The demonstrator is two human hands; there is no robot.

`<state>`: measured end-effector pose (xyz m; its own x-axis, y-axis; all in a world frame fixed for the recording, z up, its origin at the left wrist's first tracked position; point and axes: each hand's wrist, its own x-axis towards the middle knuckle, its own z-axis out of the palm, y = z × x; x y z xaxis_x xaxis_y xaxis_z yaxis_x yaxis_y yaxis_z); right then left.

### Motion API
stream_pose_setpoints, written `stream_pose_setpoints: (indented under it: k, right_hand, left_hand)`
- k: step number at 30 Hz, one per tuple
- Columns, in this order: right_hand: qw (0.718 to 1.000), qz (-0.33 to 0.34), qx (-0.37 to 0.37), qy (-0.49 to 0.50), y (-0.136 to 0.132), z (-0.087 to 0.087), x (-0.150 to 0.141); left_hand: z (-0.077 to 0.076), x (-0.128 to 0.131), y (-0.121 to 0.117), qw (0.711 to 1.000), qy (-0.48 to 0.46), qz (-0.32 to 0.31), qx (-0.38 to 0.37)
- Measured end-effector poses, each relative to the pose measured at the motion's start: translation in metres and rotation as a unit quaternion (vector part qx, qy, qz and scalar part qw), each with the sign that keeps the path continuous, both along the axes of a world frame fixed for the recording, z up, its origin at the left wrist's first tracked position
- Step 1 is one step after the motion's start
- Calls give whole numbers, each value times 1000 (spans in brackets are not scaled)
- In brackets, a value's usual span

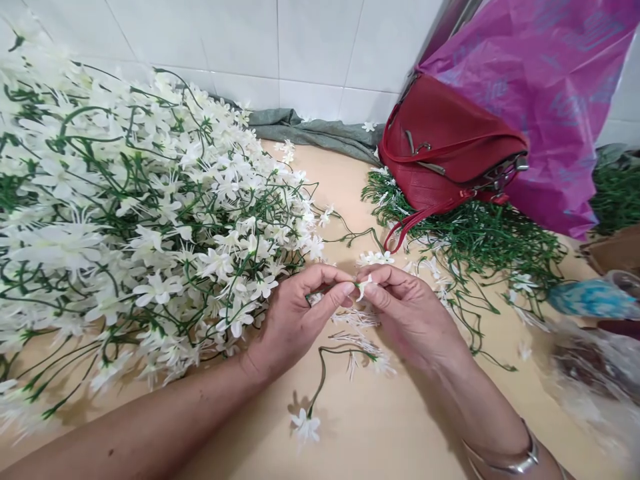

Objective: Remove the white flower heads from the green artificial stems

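Near the middle of the table, my left hand (313,300) and my right hand (407,303) meet with their fingertips pinched. Between them is a small white artificial flower (364,288) with a bit of green at its base. The left fingers close on its green end, and the right thumb and forefinger press its petals. Under my hands lie loose white stamens (355,319). Just in front of me rests a curved green stem (321,380) with a white bloom (305,425) at its lower end and another at its upper right end.
A big heap of white artificial flowers (150,220) fills the left side. Green stems (480,233) pile at the right under a red handbag (450,140), beside a purple plastic bag (550,100). A clear plastic bag (595,373) lies at the right edge. White tiles (320,47) stand behind.
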<state>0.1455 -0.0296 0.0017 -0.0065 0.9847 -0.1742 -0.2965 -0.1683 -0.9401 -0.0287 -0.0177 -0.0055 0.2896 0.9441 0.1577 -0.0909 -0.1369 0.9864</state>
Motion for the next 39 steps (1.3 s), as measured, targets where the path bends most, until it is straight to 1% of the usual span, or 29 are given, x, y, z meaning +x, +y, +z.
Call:
stream_pose_setpoints:
  k: [3,9,13,17,21,25,28,32,36,39]
  right_hand:
    - [1000,2,1,-15,0,-1,0]
    - [997,10,8,-76,-1,-4,2]
    - [996,21,12,-88,-1,-5,0]
    - [996,25,6,-83,2,-4,-3]
    - [999,28,-14,-42,3,-1,-2]
    - [999,27,3,-44,3,2,4]
    - [998,29,1,-53,3,3,6]
    - [998,21,-15,-53,3,-1,4]
    - [997,17,0,-72,1,-6,2]
    - [996,29,12,-88,-1,-8,4]
  left_hand:
    - [-2,0,0,1000,10,6,0]
    - [-3,-1,1,998,56,22,27]
    - [-3,0,1,998,63,23,17]
    - [-2,1,2,998,55,27,7]
    - [-2,2,2,1000,12,-3,-1]
    - [-3,2,1,1000,-14,-10,-3]
    - [-4,2,0,1000,-15,-1,-5]
    - [-5,3,0,1000,-16,4,-8]
    - [-5,4,-1,1000,-3,8,-13]
    - [-4,4,-1,1000,18,9,-8]
